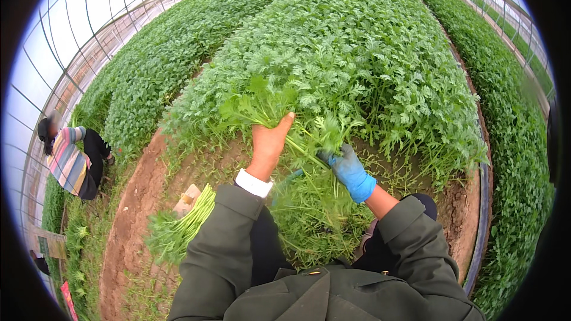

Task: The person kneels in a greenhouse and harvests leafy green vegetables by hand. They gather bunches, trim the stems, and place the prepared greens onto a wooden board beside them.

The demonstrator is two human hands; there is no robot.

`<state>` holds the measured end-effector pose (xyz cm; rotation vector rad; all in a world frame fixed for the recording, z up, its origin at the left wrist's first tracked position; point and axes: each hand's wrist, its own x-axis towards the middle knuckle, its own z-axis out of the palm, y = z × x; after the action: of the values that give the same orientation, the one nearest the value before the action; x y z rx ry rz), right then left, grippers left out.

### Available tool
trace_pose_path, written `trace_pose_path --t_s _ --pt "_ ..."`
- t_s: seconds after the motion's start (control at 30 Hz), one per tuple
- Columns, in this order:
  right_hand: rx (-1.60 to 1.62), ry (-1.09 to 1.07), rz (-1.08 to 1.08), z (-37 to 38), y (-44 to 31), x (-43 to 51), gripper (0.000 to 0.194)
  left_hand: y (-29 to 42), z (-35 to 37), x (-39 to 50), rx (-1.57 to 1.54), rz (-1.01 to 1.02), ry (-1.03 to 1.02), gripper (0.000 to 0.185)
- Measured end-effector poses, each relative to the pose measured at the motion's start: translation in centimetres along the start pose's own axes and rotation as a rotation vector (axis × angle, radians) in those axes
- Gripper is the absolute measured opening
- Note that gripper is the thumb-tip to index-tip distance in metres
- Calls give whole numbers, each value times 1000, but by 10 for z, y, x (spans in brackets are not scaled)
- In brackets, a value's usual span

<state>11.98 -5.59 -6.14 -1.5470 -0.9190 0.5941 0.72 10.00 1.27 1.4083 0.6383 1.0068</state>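
My left hand, bare with a white band at the wrist, grips a bunch of leafy chrysanthemum greens. The stems of this bunch slant down to the right, towards my other hand. My right hand wears a blue glove, dark at the fingers, and closes on leafy stems that are blurred. Beneath both hands, loose leaves and trimmings cover the soil between my legs. A blurred blue-green thing lies below my left hand; I cannot tell what it is.
Standing greens fill the bed ahead. A cut bundle lies left of me, against a pale block. Another person crouches at the far left. A dark pipe or edging runs along the right side. Hoops arch over the beds.
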Motion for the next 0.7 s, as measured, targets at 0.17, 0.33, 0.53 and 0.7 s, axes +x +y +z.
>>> trace_pose_path --t_s 0.17,0.33,0.53,0.7 --pt "166 84 -228 1 -6 -3 27 1 -5 5 -46 -209 -5 29" --pt "-114 18 -591 -12 -22 2 35 14 -9 4 -444 -666 -113 33" --pt "163 23 -528 -10 -13 17 41 19 -10 -4 -586 -529 -405 33" --pt "586 125 -63 -14 -13 15 31 5 -8 2 -470 -469 -173 26"
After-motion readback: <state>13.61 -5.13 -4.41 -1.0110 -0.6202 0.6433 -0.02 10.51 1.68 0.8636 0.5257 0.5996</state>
